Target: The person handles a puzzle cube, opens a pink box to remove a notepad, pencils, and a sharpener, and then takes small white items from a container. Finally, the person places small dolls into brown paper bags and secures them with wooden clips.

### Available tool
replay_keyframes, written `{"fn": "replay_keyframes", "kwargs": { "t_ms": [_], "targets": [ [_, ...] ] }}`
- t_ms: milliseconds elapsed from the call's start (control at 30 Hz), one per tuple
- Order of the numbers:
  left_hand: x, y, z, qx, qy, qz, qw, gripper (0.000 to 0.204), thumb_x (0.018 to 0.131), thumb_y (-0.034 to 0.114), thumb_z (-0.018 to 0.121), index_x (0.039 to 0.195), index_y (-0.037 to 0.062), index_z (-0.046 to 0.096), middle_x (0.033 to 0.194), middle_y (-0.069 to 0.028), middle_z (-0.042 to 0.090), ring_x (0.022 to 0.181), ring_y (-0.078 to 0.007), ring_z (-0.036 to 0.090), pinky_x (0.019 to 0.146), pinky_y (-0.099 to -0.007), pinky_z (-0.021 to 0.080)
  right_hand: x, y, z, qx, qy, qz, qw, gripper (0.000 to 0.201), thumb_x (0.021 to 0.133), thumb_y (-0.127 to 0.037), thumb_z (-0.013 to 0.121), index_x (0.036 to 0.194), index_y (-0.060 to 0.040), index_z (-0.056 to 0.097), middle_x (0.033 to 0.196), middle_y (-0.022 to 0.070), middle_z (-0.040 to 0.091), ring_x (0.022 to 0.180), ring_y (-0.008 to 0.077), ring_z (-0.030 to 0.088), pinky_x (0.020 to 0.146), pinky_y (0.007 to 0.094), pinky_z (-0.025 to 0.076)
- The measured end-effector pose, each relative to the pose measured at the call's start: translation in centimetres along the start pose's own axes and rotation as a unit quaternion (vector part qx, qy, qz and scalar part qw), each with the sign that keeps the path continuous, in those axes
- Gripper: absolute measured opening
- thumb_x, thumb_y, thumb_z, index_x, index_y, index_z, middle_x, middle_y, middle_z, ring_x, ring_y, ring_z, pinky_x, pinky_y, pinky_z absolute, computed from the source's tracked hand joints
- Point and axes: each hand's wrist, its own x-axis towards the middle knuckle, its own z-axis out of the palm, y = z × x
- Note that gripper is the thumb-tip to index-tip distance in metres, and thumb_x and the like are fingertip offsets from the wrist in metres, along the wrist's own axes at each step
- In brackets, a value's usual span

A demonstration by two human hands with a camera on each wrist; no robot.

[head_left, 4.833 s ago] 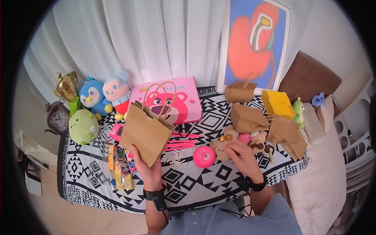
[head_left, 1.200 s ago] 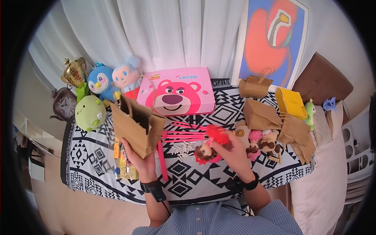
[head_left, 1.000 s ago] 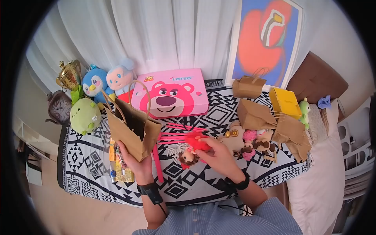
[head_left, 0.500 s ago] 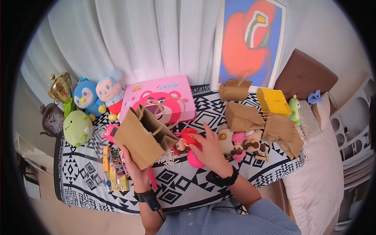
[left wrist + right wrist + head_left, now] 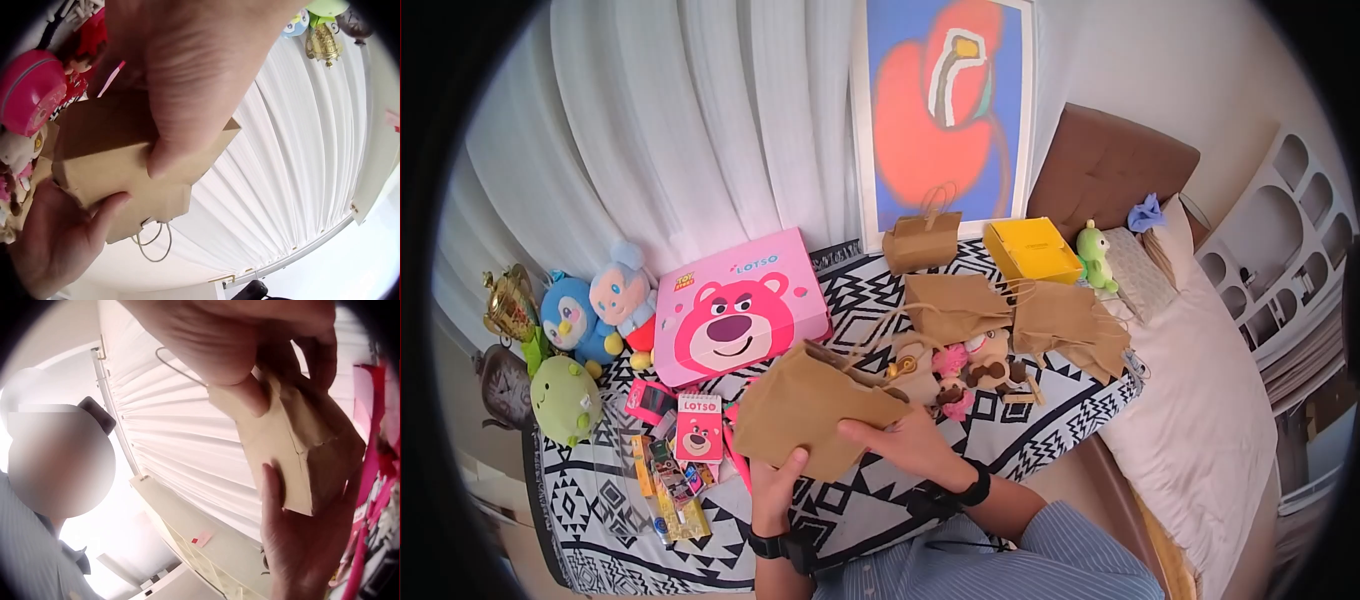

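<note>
A brown paper bag with twisted handles (image 5: 815, 405) is held tilted over the patterned cloth. My left hand (image 5: 778, 488) grips its lower left part, the thumb pressed on the near face. On the right side, my right hand (image 5: 910, 445) holds the same bag, thumb in front and fingers behind it. Both thumbs on the paper also show in the right wrist view. A red-haired doll in red (image 5: 87, 44) lies beside a round pink container (image 5: 31, 94) in the left wrist view; the bag hides both from the head view. The bag's inside is hidden.
Left of the bag are a Lotso notepad (image 5: 699, 430) and small packets (image 5: 675, 480). Behind stands a pink Lotso box (image 5: 740, 310), with plush toys (image 5: 620, 290) beside it. To the right lie other paper bags (image 5: 955, 305), small plush figures (image 5: 990, 365) and a yellow box (image 5: 1030, 250).
My right hand has let go of the doll and taken hold of the bag's right side. The bag has tipped and moved right relative to the table. The head view has turned right.
</note>
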Motion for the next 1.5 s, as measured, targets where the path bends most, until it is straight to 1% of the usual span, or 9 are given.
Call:
{"fn": "replay_keyframes", "kwargs": {
  "t_ms": [133,267,333,700,767,967,1133,1400,1500],
  "targets": [
    [1.1,0.9,1.7,-0.060,-0.071,0.082,0.992,0.079,0.084,0.045,0.066,0.138,-0.0012,0.032,0.128,-0.0144,0.048,0.119,-0.0238,0.049,0.101,-0.0368,0.038,-0.6,-1.0,-4.1,-0.029,0.114,-0.045,0.992,0.030,0.085,-0.014,0.069,0.110,0.0005,0.060,0.102,0.0022,0.065,0.090,0.0085,0.060,0.080,0.0261,0.049],
    [1.4,2.2,1.6,-0.080,-0.064,0.069,0.992,0.078,0.084,0.043,0.067,0.138,-0.0005,0.032,0.123,-0.0164,0.051,0.109,-0.0253,0.056,0.093,-0.0367,0.044,-1.0,-3.6,-10.6,0.011,0.381,0.052,0.923,0.026,0.089,-0.022,0.065,0.105,-0.0010,0.061,0.094,0.0046,0.066,0.084,0.0103,0.062,0.072,0.0264,0.051],
    [1.4,2.1,1.3,-0.081,-0.061,0.069,0.992,0.073,0.086,0.040,0.065,0.138,0.0001,0.033,0.121,-0.0173,0.052,0.104,-0.0267,0.058,0.089,-0.0376,0.046,-0.7,-1.3,-15.7,0.064,0.447,-0.081,0.888,0.028,0.088,-0.020,0.066,0.100,0.0041,0.062,0.086,0.0049,0.065,0.065,0.0090,0.058,0.056,0.0233,0.046],
    [1.2,2.0,1.5,-0.056,-0.067,0.068,0.994,0.069,0.087,0.041,0.062,0.136,-0.0008,0.035,0.114,-0.0167,0.054,0.095,-0.0229,0.060,0.084,-0.0349,0.048,-1.0,2.1,-22.8,0.016,0.538,-0.123,0.834,0.035,0.090,-0.023,0.064,0.108,0.0059,0.055,0.091,0.0096,0.063,0.062,0.0143,0.060,0.058,0.0238,0.050],
    [1.3,2.1,1.4,-0.056,-0.066,0.068,0.994,0.069,0.087,0.041,0.062,0.135,-0.0010,0.036,0.113,-0.0166,0.054,0.094,-0.0227,0.060,0.084,-0.0345,0.048,-1.2,1.5,-21.5,-0.009,0.549,-0.028,0.835,0.039,0.090,-0.033,0.062,0.097,0.0047,0.057,0.078,0.0083,0.063,0.053,0.0128,0.057,0.049,0.0238,0.047],
    [1.3,2.0,1.1,-0.077,-0.084,0.056,0.992,0.062,0.088,0.033,0.061,0.134,-0.0008,0.038,0.111,-0.0159,0.056,0.095,-0.0224,0.058,0.085,-0.0357,0.046,-3.9,-1.0,-19.7,-0.084,0.463,0.180,0.864,0.059,0.092,-0.057,0.048,0.067,-0.0039,0.052,0.052,0.0015,0.049,0.037,0.0091,0.045,0.033,0.0226,0.032],
    [1.1,2.3,1.6,-0.055,-0.070,0.051,0.995,0.057,0.089,0.038,0.059,0.127,-0.0018,0.045,0.106,-0.0143,0.059,0.092,-0.0215,0.060,0.085,-0.0335,0.047,-4.4,-1.3,-18.5,-0.141,0.355,0.211,0.900,0.056,0.093,-0.054,0.047,0.069,-0.0043,0.054,0.052,-0.0009,0.048,0.042,0.0077,0.046,0.038,0.0207,0.034],
    [1.1,1.8,0.8,-0.064,-0.098,0.040,0.992,0.043,0.091,0.026,0.059,0.122,-0.0019,0.050,0.105,-0.0115,0.060,0.094,-0.0193,0.059,0.086,-0.0322,0.045,4.1,-5.2,-15.9,-0.247,0.084,0.041,0.964,0.020,0.090,-0.020,0.062,0.091,0.0000,0.060,0.066,-0.0022,0.054,0.052,0.0048,0.049,0.047,0.0204,0.038],
    [1.1,1.9,0.8,-0.052,-0.095,0.040,0.993,0.040,0.091,0.025,0.058,0.121,-0.0019,0.052,0.104,-0.0106,0.062,0.094,-0.0184,0.060,0.086,-0.0319,0.045,10.9,-4.4,-16.3,-0.391,0.083,-0.115,0.909,0.033,0.086,-0.012,0.064,0.114,0.0031,0.055,0.093,0.0081,0.061,0.067,0.0155,0.060,0.060,0.0275,0.048]
  ]
}}
